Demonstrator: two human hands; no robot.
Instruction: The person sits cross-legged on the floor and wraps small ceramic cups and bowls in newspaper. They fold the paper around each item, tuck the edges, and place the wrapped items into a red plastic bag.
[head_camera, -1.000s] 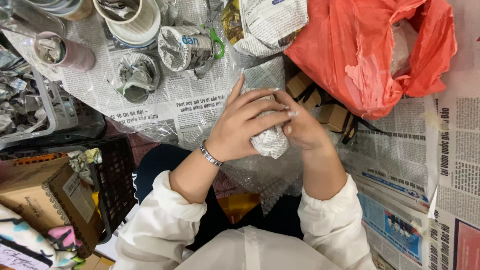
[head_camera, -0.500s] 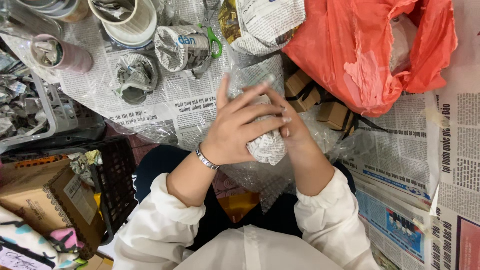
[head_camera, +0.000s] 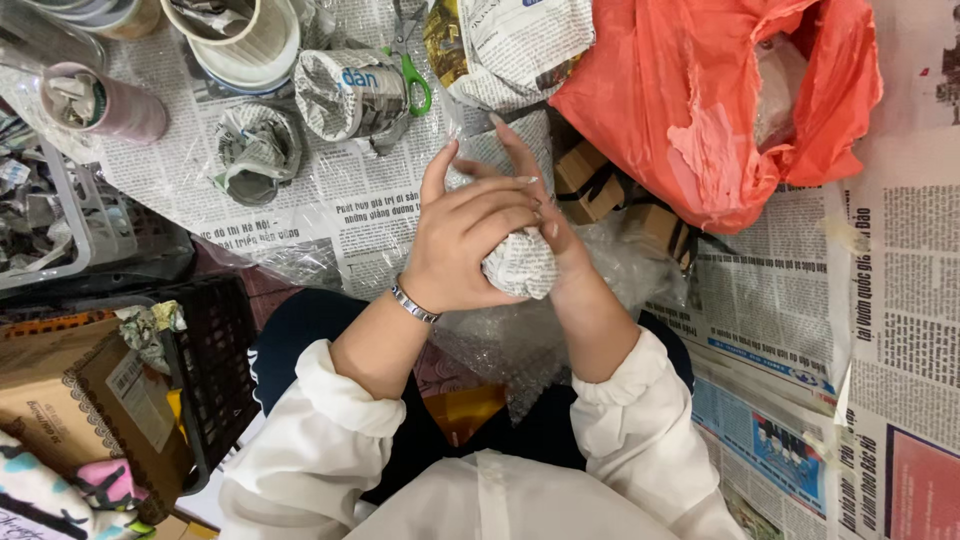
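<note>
Bundle (head_camera: 520, 265) in newspaper, held mid-frame by both hands.
It looks almost wrapped; some paper sticks up loose at the top. The left hand (head_camera: 470, 240) lies over it, fingers spread flat. The right hand (head_camera: 560, 250) cups it from behind, fingers pointing up. More wrapped cups (head_camera: 350, 92) sit upper left.

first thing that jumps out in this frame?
The big orange plastic bag, crumpled at top right on the newspaper-covered surface. Next, at centre, the left hand and right hand wrapped around a newspaper-wrapped bundle over bubble wrap. Top left stand more paper-wrapped cups.
</note>
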